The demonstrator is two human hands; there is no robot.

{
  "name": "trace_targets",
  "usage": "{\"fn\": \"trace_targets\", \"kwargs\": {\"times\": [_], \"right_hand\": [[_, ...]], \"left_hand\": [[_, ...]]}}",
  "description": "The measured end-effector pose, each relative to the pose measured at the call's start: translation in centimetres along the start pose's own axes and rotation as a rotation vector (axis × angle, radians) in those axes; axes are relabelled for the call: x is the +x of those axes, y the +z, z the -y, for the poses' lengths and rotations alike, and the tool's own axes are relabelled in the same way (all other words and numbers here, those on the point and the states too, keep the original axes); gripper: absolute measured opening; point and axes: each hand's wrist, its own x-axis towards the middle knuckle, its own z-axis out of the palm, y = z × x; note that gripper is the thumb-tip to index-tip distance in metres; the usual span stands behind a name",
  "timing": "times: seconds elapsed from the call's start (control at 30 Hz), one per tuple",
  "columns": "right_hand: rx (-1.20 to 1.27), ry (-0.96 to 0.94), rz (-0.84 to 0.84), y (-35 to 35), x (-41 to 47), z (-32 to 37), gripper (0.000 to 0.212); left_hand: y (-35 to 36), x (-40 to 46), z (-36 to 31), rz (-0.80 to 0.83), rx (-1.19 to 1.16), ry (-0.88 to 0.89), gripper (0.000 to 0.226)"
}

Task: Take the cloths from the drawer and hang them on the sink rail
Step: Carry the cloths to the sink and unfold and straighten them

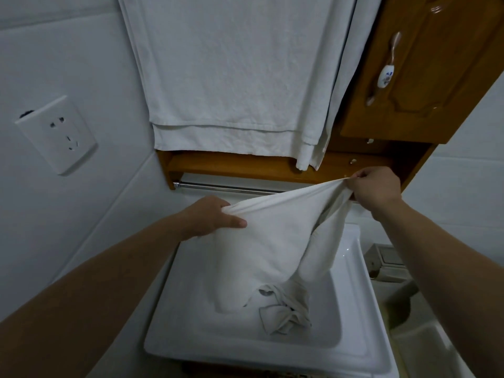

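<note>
A white cloth [275, 241] is stretched between my two hands above the white sink [351, 285]. My left hand [210, 216] grips its left top edge, and my right hand [375, 188] pinches its right top edge a little higher. The cloth's lower part hangs down into the basin, where a second crumpled white cloth [286, 317] lies. The metal sink rail [226, 187] runs under a wooden shelf just behind the held cloth; its right part is hidden by the cloth.
A large white towel [226, 77] hangs from above over the wooden shelf [234, 163]. A brown wooden cabinet door [425, 72] with a ceramic handle is at the upper right. A wall socket [58, 133] sits on the left wall. A toilet cistern [390, 264] stands right of the sink.
</note>
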Motion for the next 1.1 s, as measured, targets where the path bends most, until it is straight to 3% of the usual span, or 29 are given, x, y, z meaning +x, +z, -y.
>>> {"fn": "trace_targets", "kwargs": {"times": [0.1,0.2,0.27,0.37,0.47,0.53,0.63,0.73,0.9,1.1], "right_hand": [[-0.015,0.018,-0.008,0.2,0.1,-0.8,0.018],[-0.052,0.048,0.006,-0.1,0.4,-2.2,0.017],[-0.078,0.057,0.049,0.1,0.3,-2.8,0.016],[-0.2,-0.005,0.068,1.2,-0.2,-3.1,0.015],[-0.353,-0.103,0.105,2.1,-1.0,-2.7,0.01],[-0.349,-0.129,0.182,3.0,-2.1,-2.2,0.02],[-0.22,-0.218,0.337,4.5,-4.5,-0.4,0.023],[-0.035,-0.28,0.394,5.9,-7.0,1.8,0.015],[0.169,-0.333,0.442,8.0,-10.7,4.4,0.013],[0.402,-0.211,0.438,8.6,-11.5,4.6,0.018]], "left_hand": [[0.5,-0.8,-0.1,0.059,-0.187,0.017,0.05],[0.2,-0.8,0.1,-0.007,-0.294,-0.054,0.057],[-0.1,-0.4,0.5,-0.066,-0.059,-0.057,0.054],[0.4,0.0,0.6,0.011,0.315,0.009,0.049],[1.3,0.4,0.5,-0.001,0.441,0.056,0.047],[1.5,1.0,0.3,-0.134,0.316,0.023,0.047],[1.9,1.7,-0.4,-0.316,-0.187,-0.154,0.044],[2.4,2.2,-1.8,-0.242,-0.584,-0.286,0.04],[4.0,2.9,-4.4,-0.176,-0.909,-0.366,0.035],[4.5,2.6,-5.5,-0.159,-1.038,-0.423,0.037]]}}
